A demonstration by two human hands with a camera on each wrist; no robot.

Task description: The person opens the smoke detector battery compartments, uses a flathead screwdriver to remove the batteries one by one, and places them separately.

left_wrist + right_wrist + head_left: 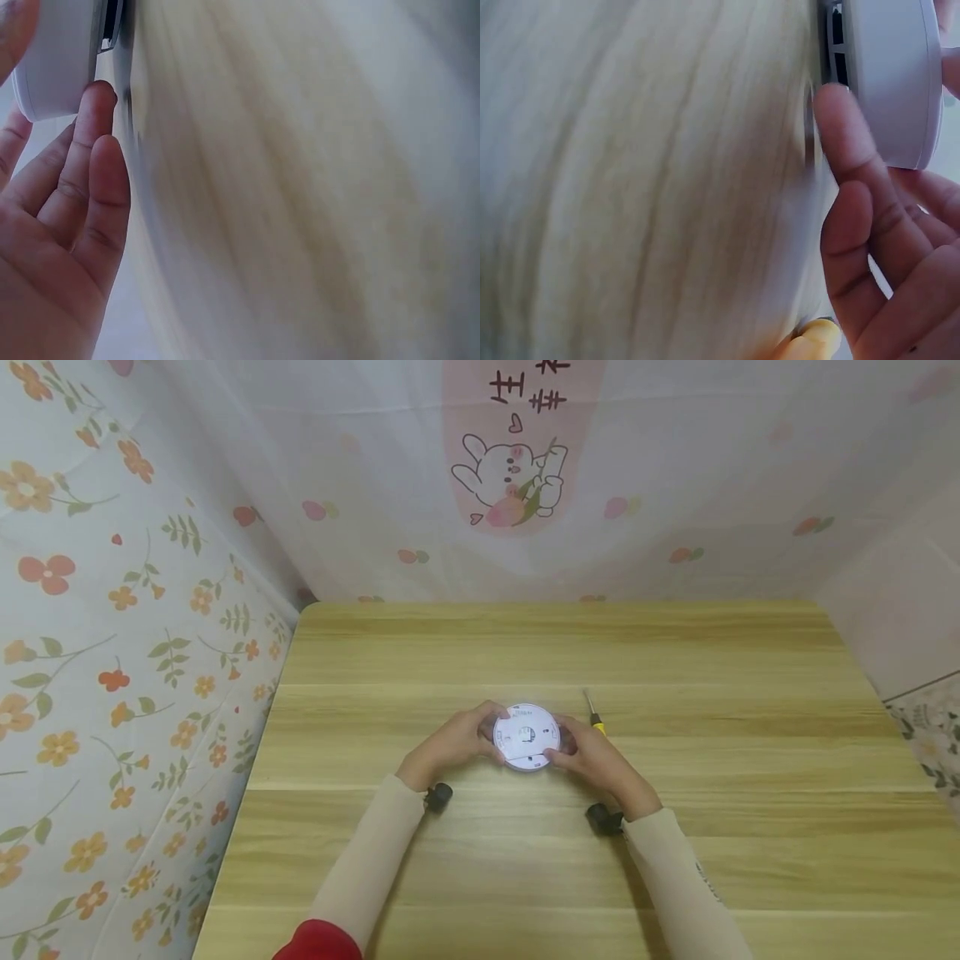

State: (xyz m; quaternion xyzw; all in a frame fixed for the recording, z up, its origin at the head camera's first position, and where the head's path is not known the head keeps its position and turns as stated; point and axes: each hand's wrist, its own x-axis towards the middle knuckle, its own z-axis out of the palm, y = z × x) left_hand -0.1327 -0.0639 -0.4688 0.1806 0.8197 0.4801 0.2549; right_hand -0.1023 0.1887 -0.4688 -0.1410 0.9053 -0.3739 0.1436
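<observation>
Left grip and right grip held white disc by edges. Screwdriver lay on tabletop near right grip.

Soft, even light in head view; wrist views dimmer, tabletop blurred.

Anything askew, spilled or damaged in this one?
Nothing stands out: the left hand and right hand hold the white round device, and the screwdriver lies on the table. No spill or damage shows.
</observation>
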